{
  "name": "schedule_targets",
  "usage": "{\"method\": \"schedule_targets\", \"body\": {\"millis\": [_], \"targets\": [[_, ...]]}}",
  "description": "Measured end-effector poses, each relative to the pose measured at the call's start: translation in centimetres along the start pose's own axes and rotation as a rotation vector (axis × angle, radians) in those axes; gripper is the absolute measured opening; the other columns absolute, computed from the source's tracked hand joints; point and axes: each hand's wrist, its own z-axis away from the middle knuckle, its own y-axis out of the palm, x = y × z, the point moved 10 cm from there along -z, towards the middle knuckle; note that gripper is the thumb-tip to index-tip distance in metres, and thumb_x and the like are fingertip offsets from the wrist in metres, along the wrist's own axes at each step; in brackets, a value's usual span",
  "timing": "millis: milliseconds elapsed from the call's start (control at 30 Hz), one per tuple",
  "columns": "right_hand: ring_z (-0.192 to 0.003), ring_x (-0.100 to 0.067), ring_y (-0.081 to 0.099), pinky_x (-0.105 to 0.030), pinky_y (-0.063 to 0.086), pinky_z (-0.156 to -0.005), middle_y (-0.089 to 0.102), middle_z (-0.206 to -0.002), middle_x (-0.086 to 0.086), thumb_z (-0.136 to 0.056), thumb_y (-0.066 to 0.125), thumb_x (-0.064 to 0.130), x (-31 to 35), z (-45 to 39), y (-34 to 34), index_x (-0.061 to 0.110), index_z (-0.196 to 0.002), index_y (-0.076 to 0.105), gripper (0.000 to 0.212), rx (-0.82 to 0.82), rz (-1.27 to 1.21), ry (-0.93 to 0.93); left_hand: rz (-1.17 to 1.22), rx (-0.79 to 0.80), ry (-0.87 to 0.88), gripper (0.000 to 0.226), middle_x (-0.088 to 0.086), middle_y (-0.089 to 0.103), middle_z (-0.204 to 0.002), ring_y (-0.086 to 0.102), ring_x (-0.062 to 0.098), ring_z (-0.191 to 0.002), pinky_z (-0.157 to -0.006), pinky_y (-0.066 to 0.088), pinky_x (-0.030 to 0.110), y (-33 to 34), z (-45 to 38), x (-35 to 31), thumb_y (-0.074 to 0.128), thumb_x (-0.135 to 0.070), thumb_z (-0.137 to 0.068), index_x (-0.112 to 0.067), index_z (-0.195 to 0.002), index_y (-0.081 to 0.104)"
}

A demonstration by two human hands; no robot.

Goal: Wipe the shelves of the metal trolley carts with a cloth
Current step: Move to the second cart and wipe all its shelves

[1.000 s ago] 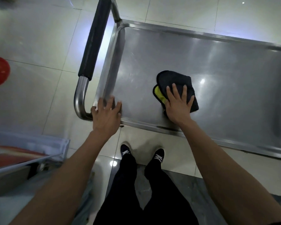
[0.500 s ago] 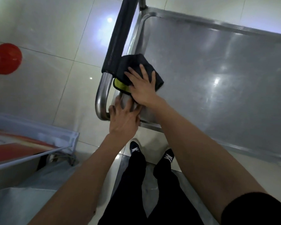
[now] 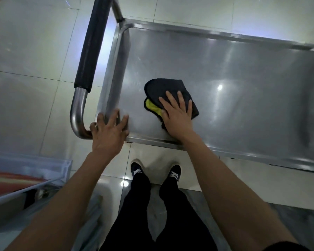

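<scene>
Two hands share the job: our right hand point(image 3: 178, 115) presses flat fingers on the cloth point(image 3: 168, 93) wiping the shelf point(image 3: 234, 84), while our left hand point(image 3: 108, 134), fingers spread, steadies the trolley's corner.

The scene is viewed from a single head-worn wide-angle camera, aimed steeply downward and forward; the trolley's top shelf point(image 3: 225, 84) is seen close, with the tiled floor point(image 3: 34, 51) framed beyond.

My trolley shelf point(image 3: 225, 84) is brushed metal with a dull sheen and faint streaks. Its handle point(image 3: 91, 44) wears matt black padding over polished tube. The cloth point(image 3: 163, 89) is soft, dark, yellow-lined. Floor tiles point(image 3: 34, 42) are glossy.
</scene>
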Motion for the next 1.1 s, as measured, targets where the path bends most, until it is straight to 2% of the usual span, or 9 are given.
{"method": "schedule_targets", "body": {"millis": [133,300,367,433,533,667,867,967,1100], "targets": [[-0.154,-0.021,-0.001,-0.056,-0.006,-0.121,0.017,-0.166,0.012,-0.105,0.033,0.041,-7.4,3.6,-2.9,0.040,-0.153,0.031,0.049,-0.066,-0.002,0.137,0.000,0.014,-0.045,0.055,0.000,0.015,-0.161,0.013,0.046,-0.144,-0.106,0.026,0.071,-0.4,0.1,-0.9,0.044,-0.047,-0.100,-0.037,-0.151,0.025],[-0.154,-0.019,-0.006,-0.057,-0.006,-0.120,0.010,-0.167,0.014,-0.104,0.034,0.043,-17.7,7.4,-5.9,0.042,-0.154,0.028,0.050,-0.087,-0.028,0.362,0.031,0.012,-0.070,0.050,0.002,0.018,-0.162,0.013,0.044,-0.144,-0.107,0.026,0.070,-1.0,1.0,-2.2,0.043,-0.041,-0.102,-0.034,-0.149,0.029],[-0.154,-0.019,-0.007,-0.058,-0.006,-0.120,0.009,-0.167,0.014,-0.104,0.034,0.042,-19.8,8.5,-6.6,0.042,-0.154,0.027,0.051,-0.088,-0.024,0.415,0.059,-0.016,-0.078,0.046,0.005,0.026,-0.160,0.019,0.043,-0.144,-0.106,0.027,0.068,-1.4,1.7,-2.6,0.046,-0.038,-0.102,-0.030,-0.146,0.037],[-0.154,-0.021,-0.009,-0.059,-0.006,-0.119,0.007,-0.167,0.013,-0.104,0.033,0.040,-19.9,9.2,-6.5,0.041,-0.155,0.026,0.052,-0.086,0.004,0.432,0.090,-0.079,-0.059,0.037,0.008,0.041,-0.150,0.031,0.041,-0.137,-0.103,0.034,0.065,-1.9,3.1,-2.9,0.053,-0.034,-0.100,-0.024,-0.135,0.052],[-0.154,-0.025,-0.010,-0.062,-0.007,-0.118,0.007,-0.167,0.010,-0.104,0.032,0.039,-17.9,9.6,-5.8,0.038,-0.156,0.024,0.053,-0.092,0.027,0.438,0.134,-0.161,-0.049,0.026,0.006,0.056,-0.130,0.043,0.035,-0.126,-0.096,0.041,0.059,-2.0,5.6,-2.8,0.060,-0.031,-0.095,-0.022,-0.120,0.064],[-0.154,-0.027,-0.009,-0.064,-0.006,-0.118,0.008,-0.168,0.008,-0.104,0.031,0.040,-11.3,9.9,-3.1,0.035,-0.157,0.023,0.054,-0.083,0.079,0.319,0.142,-0.107,-0.015,0.046,0.004,0.048,-0.138,0.037,0.031,-0.136,-0.099,0.039,0.059,-0.6,6.8,-2.7,0.066,-0.024,-0.089,-0.024,-0.133,0.057],[-0.154,-0.030,-0.008,-0.065,-0.007,-0.117,0.009,-0.168,0.007,-0.098,0.019,0.044,1.5,6.0,2.0,0.032,-0.157,0.023,0.060,-0.004,0.098,0.090,0.127,-0.069,0.020,0.056,0.001,0.040,-0.147,0.028,0.028,-0.143,-0.099,0.039,0.057,0.0,7.1,-2.2,0.061,-0.027,-0.089,-0.028,-0.143,0.044],[-0.153,-0.029,-0.011,-0.064,-0.012,-0.116,0.007,-0.168,0.008,-0.098,0.023,0.041,6.9,2.9,3.8,0.033,-0.157,0.022,0.059,0.033,0.091,-0.009,0.129,-0.090,0.047,0.062,0.001,0.036,-0.154,0.025,0.025,-0.147,-0.100,0.039,0.055,0.4,7.5,-1.7,0.059,-0.029,-0.091,-0.026,-0.150,0.038],[-0.154,-0.026,-0.012,-0.058,-0.019,-0.115,0.010,-0.167,0.011,-0.102,0.033,0.035,13.1,-0.1,5.6,0.037,-0.155,0.027,0.053,0.076,0.059,-0.152,0.246,-0.105,0.014,0.066,0.001,0.027,-0.163,0.021,0.018,-0.152,-0.109,0.033,0.043,1.4,7.8,-0.5,0.053,-0.032,-0.095,-0.016,-0.156,0.031]]}}
